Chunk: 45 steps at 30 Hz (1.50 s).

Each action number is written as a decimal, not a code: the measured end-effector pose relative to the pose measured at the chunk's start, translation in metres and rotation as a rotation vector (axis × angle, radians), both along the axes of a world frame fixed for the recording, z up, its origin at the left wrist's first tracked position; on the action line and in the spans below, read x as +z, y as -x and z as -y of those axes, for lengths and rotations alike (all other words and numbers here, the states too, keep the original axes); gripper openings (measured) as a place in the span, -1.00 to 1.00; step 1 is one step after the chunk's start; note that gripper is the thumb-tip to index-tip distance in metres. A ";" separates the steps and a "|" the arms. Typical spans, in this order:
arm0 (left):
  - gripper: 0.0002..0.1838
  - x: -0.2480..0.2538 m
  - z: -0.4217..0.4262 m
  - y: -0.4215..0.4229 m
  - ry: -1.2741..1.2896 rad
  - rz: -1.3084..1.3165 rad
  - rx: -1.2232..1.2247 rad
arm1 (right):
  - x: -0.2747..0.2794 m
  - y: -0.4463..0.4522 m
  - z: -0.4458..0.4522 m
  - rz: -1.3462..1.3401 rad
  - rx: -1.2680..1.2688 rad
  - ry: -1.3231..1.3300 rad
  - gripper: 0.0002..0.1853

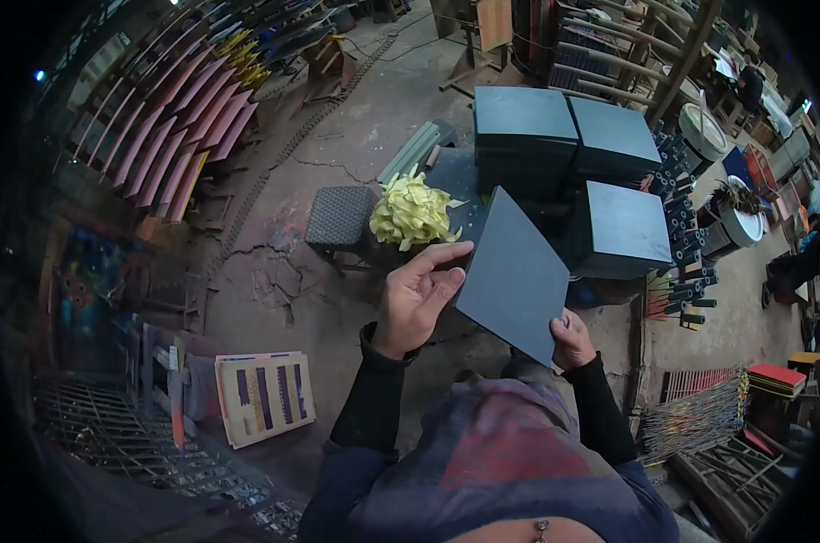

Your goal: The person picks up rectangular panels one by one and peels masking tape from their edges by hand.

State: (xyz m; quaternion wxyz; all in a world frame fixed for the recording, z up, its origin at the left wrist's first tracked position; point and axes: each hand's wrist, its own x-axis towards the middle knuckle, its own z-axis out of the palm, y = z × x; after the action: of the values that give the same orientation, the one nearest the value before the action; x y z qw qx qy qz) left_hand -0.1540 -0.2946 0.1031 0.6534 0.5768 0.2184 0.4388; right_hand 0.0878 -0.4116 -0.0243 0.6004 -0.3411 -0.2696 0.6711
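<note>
A flat dark grey panel [516, 279] is held tilted in front of my body. At its left edge is my left hand [419, 299], with the index finger and thumb at the edge. My right hand [573, 339] grips the lower right corner, thumb on the face and fingers hidden behind. Beyond the panel stand stacks of similar grey panels, one at the back [525, 115], one behind right [614, 136] and one nearer [628, 222]. Left of the panel sits a heap of crumpled pale yellow strips [412, 210].
A woven stool [340, 217] stands left of the yellow heap. Racks of pink panels [179, 136] are at the upper left. Bundled dark tubes [686, 244] and white buckets [743, 217] stand right. A stencil board [265, 398] lies lower left. A person sits far right.
</note>
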 end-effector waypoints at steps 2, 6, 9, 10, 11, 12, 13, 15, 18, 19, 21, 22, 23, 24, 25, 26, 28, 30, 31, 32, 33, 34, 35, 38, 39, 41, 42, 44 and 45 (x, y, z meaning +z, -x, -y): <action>-0.65 0.002 -0.001 -0.013 -0.114 -0.017 -0.002 | -0.004 -0.003 0.003 -0.086 -0.023 -0.004 -0.40; -0.59 0.008 0.003 -0.042 -0.286 0.049 -0.034 | -0.008 -0.014 0.006 -0.181 0.015 0.049 -0.43; -0.40 0.012 0.004 -0.062 -0.392 -0.126 0.071 | -0.010 -0.021 0.006 -0.256 0.074 0.076 -0.47; -0.40 0.013 0.003 -0.066 -0.394 -0.125 0.068 | -0.010 -0.022 0.006 -0.256 0.071 0.075 -0.47; -0.45 0.014 0.002 -0.071 -0.398 -0.129 0.096 | -0.010 -0.024 0.007 -0.254 0.062 0.088 -0.48; -0.50 0.015 0.002 -0.076 -0.404 -0.132 0.124 | -0.010 -0.027 0.007 -0.252 0.053 0.099 -0.49; -0.50 0.013 -0.001 -0.079 -0.408 -0.128 0.119 | -0.007 -0.029 0.007 -0.285 0.062 0.125 -0.50; -0.63 0.007 -0.007 -0.084 -0.431 -0.101 0.211 | -0.004 -0.032 0.007 -0.291 0.056 0.117 -0.50; -0.75 0.008 -0.012 -0.094 -0.440 -0.061 0.311 | 0.018 -0.035 0.003 -0.287 -0.020 0.142 -0.51; -0.77 0.009 -0.015 -0.095 -0.431 -0.037 0.333 | 0.022 -0.039 0.001 -0.223 -0.060 0.098 -0.52; -0.80 0.013 -0.019 -0.098 -0.391 -0.029 0.398 | 0.021 -0.054 -0.004 -0.099 -0.115 -0.009 -0.56; -0.82 0.012 -0.023 -0.096 -0.305 -0.041 0.388 | 0.024 -0.064 -0.004 -0.102 -0.120 -0.012 -0.56; -0.82 0.014 -0.026 -0.095 -0.273 -0.076 0.375 | 0.030 -0.076 -0.003 0.064 -0.099 -0.053 -0.56; -0.83 0.015 -0.028 -0.096 -0.240 -0.112 0.362 | 0.042 -0.086 -0.003 0.230 -0.077 -0.092 -0.56; -0.83 0.014 -0.027 -0.099 -0.241 -0.113 0.353 | 0.055 -0.092 -0.003 0.272 -0.098 -0.104 -0.67; -0.81 0.013 -0.025 -0.102 -0.264 -0.273 0.383 | 0.060 -0.103 -0.003 0.271 -0.111 -0.100 -0.67; -0.79 0.009 -0.024 -0.114 -0.291 -0.433 0.399 | 0.065 -0.125 -0.004 0.727 0.015 -0.158 -0.77; -0.72 0.007 -0.028 -0.124 -0.563 -0.411 0.416 | 0.081 -0.140 -0.020 0.980 -0.310 -0.600 -0.62; -0.69 0.012 -0.032 -0.133 -0.712 -0.395 0.427 | 0.084 -0.150 -0.020 1.157 -0.377 -0.505 -0.59; -0.70 0.013 -0.031 -0.138 -0.757 -0.431 0.430 | 0.088 -0.162 -0.019 1.332 -0.442 -0.408 -0.56; -0.71 0.011 -0.033 -0.142 -0.731 -0.428 0.390 | 0.102 -0.174 -0.022 1.453 -0.488 -0.350 -0.54; -0.72 0.007 -0.037 -0.148 -0.707 -0.421 0.349 | 0.100 -0.186 -0.026 1.441 -0.475 -0.247 -0.54; -0.72 0.002 -0.042 -0.156 -0.715 -0.416 0.356 | 0.110 -0.195 -0.030 1.422 -0.474 -0.294 -0.55; -0.70 -0.006 -0.057 -0.181 -0.601 -0.342 0.330 | 0.109 -0.224 -0.053 1.057 -0.465 -0.385 -0.56; -0.68 -0.003 -0.063 -0.190 -0.442 -0.277 0.315 | 0.104 -0.243 -0.066 1.088 -0.447 -0.387 -0.59; -0.61 -0.005 -0.084 -0.201 -0.065 -0.194 0.177 | 0.115 -0.279 -0.081 0.505 -0.207 -0.183 -0.60; -0.62 -0.009 -0.100 -0.213 0.046 -0.018 0.072 | 0.117 -0.295 -0.094 0.220 -0.116 -0.173 -0.60; -0.60 -0.013 -0.125 -0.243 -0.235 -0.166 0.144 | 0.135 -0.308 -0.119 0.617 -0.214 -0.085 -0.52; -0.60 -0.013 -0.138 -0.258 -0.243 -0.159 0.144 | 0.137 -0.309 -0.135 0.788 -0.314 -0.210 -0.43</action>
State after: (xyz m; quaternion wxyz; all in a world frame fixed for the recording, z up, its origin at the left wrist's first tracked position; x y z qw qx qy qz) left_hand 0.1036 -0.1565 0.0902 0.5264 0.6674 0.2553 0.4607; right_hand 0.3967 -0.2764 0.1132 0.5780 -0.5452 -0.4897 0.3591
